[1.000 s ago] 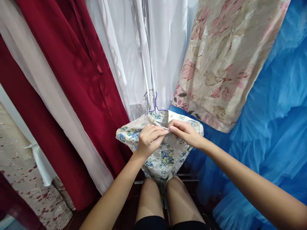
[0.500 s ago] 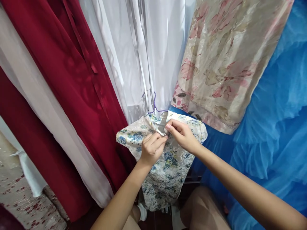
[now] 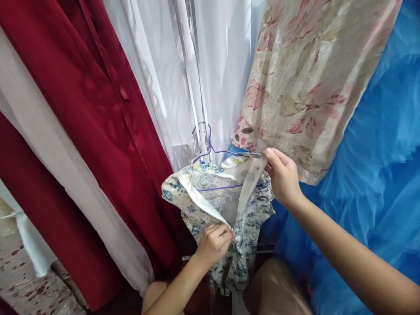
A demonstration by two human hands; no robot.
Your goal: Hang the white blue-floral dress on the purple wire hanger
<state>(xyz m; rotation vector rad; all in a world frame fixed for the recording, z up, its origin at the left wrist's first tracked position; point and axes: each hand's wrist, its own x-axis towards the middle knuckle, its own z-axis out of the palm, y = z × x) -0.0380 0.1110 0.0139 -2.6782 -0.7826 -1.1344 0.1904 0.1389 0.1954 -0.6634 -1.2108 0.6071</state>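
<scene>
A small blue-flowered cream garment (image 3: 210, 199) hangs on a purple wire hanger (image 3: 215, 153) low among hanging clothes. Its back is open in a long V, showing the pale inside. My left hand (image 3: 215, 243) is closed in a pinch at the bottom of that opening, on the zipper pull or fabric edge. My right hand (image 3: 282, 175) is closed on the garment's upper right edge at the hanger's shoulder, pulling it out to the right.
Dark red dresses (image 3: 95, 131) and a sheer white one (image 3: 154, 70) hang to the left and behind. A cream dress with pink flowers (image 3: 305, 83) hangs at upper right. Blue tulle (image 3: 370, 175) fills the right side. My bare knees (image 3: 275, 284) show below.
My left hand has slid down from the collar to the garment's middle, and the back has opened. My right hand has moved up and right with the collar edge.
</scene>
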